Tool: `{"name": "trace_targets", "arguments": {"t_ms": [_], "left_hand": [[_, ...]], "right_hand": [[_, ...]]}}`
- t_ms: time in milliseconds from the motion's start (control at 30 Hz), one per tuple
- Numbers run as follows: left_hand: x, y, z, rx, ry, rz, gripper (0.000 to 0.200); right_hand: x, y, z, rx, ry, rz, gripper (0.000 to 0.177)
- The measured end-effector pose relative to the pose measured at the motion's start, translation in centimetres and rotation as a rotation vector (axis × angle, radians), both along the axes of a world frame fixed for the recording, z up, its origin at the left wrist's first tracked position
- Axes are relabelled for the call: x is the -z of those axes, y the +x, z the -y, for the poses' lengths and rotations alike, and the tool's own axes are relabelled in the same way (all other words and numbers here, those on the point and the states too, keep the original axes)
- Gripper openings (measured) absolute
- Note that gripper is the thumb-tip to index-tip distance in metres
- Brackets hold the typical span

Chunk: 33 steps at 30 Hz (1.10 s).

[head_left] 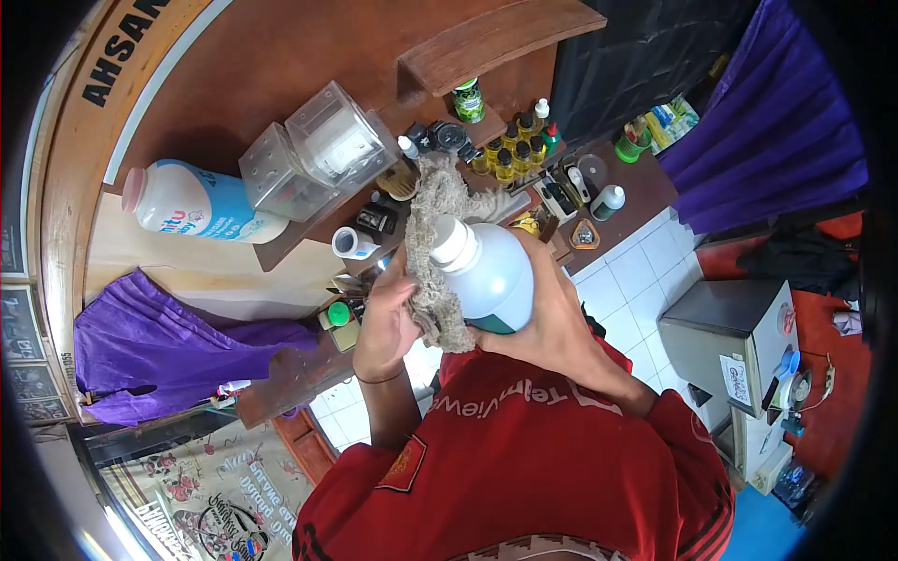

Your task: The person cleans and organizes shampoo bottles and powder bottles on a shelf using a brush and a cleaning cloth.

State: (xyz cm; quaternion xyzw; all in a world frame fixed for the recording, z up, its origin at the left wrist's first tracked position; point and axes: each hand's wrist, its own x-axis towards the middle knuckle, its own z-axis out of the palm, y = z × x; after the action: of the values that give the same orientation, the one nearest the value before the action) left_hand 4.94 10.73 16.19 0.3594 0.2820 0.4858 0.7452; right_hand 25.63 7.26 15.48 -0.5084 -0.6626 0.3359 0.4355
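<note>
A white bottle [500,276] with a white screw cap [453,245] is tilted in front of my chest, part of a green label showing low on its side. My right hand [552,313] wraps around its far side and base. A worn, grey-beige rag [438,280] hangs along the bottle's left side, over the edge of the cap. My left hand [391,313] grips this cloth from the left, thumb against it and the other fingers mostly hidden behind.
Beyond my hands, a brown shelf [631,192] carries small yellow-liquid bottles [505,168], clippers [558,194] and another white bottle [609,201]. Clear plastic boxes [290,173] and a large powder bottle [201,201] stand left. Purple cloths [168,337] hang at both sides. A grey cabinet [720,337] stands right.
</note>
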Motion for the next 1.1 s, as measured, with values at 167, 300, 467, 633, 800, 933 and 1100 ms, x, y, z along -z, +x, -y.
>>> {"name": "trace_targets", "arguments": {"t_ms": [167, 300, 467, 633, 800, 933, 1100], "left_hand": [[-2.9, 0.2, 0.1, -0.156, 0.567, -0.797, 0.051], [-3.6, 1.2, 1.6, -0.219, 0.433, -0.625, 0.055], [-1.4, 3.0, 2.9, -0.442, 0.11, -0.394, 0.041], [-1.8, 3.1, 3.2, -0.46, 0.09, -0.301, 0.047], [-1.6, 1.7, 3.0, -0.246, 0.299, -0.221, 0.049], [-2.8, 1.9, 3.0, -0.219, 0.218, -0.176, 0.045], [-3.1, 2.2, 3.1, -0.271, 0.334, -0.348, 0.045]], "right_hand": [[0.1, 0.2, -0.1, -0.014, 0.031, 0.0, 0.102], [0.2, -0.5, -0.2, 0.05, 0.131, -0.02, 0.102], [0.3, -0.4, -0.4, 0.03, 0.016, -0.206, 0.105], [0.7, -0.1, -0.4, -0.074, -0.009, -0.276, 0.105], [0.9, -0.1, -0.4, -0.11, 0.005, -0.251, 0.104], [0.8, 0.1, -0.2, -0.119, 0.01, -0.239, 0.105], [0.6, 0.0, 0.1, -0.146, -0.02, -0.195, 0.105]]}}
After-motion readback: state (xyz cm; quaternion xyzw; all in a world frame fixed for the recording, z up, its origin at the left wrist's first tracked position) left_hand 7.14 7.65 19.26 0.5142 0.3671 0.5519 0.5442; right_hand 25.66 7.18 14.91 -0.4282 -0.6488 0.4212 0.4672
